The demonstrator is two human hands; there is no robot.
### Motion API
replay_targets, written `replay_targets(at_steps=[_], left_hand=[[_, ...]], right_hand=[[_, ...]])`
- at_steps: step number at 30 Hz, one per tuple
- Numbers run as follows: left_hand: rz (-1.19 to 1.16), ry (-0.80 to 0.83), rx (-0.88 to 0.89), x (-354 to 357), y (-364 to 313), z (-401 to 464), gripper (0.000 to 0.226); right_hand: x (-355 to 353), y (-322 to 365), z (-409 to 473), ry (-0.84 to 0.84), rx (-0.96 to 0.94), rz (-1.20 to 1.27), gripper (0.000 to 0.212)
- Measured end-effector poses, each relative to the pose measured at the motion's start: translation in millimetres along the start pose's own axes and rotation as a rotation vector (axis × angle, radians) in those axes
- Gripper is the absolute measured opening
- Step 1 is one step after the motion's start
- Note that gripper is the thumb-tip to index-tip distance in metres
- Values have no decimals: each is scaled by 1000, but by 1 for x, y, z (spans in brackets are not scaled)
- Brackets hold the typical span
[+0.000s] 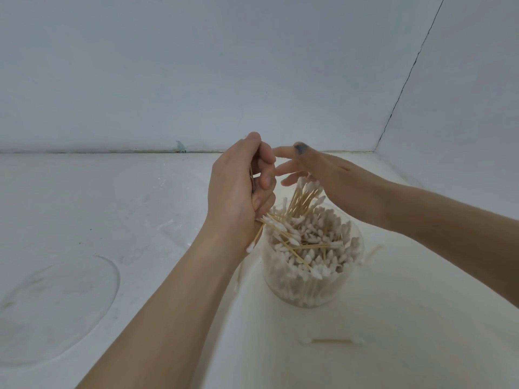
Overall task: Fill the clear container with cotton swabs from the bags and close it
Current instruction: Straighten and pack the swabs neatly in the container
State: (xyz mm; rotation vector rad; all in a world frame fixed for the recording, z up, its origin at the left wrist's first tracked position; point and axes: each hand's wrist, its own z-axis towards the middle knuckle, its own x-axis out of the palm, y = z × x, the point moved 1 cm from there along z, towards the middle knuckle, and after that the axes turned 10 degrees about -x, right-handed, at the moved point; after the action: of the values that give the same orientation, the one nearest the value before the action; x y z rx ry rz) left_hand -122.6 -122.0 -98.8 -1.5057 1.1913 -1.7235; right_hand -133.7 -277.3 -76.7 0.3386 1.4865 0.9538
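A clear round container (311,287) stands on the white surface, packed with cotton swabs (317,248) that have wooden sticks and white tips. My left hand (241,189) hovers above its left rim, fingers closed around a bundle of swabs whose ends poke out below the palm. My right hand (323,172) is above the far rim, fingers spread, its palm resting on the tips of swabs (304,192) that stick up out of the container. The clear lid (53,313) lies flat at the left. No bag is in view.
One loose cotton swab (331,340) lies on the white surface in front of the container. Another thin loose swab (372,252) rests to the right of it. White walls close the back and the right side, meeting in a corner at the far right.
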Motion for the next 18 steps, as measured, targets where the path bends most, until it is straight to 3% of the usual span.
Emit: replay_targets(at_steps=[2, 6, 8, 11, 13, 16, 18], left_hand=[[7, -9, 5, -1, 1, 1, 36], [20, -23, 15, 5, 0, -1, 39], [-88, -22, 14, 12, -1, -3, 47], [-66, -14, 7, 8, 2, -1, 43], [1, -22, 2, 2, 2, -1, 38], [-1, -24, -5, -1, 4, 1, 38], [-7, -11, 2, 2, 4, -1, 38]], right_hand=[[7, -3, 2, 34, 25, -11, 72], [19, -10, 5, 126, 101, -59, 68], [18, -9, 8, 183, 108, -56, 75], [4, 4, 5, 30, 41, 85, 72], [-3, 0, 10, -38, 40, 23, 70], [-11, -48, 6, 144, 39, -15, 83], [-2, -33, -5, 168, 112, -109, 76]])
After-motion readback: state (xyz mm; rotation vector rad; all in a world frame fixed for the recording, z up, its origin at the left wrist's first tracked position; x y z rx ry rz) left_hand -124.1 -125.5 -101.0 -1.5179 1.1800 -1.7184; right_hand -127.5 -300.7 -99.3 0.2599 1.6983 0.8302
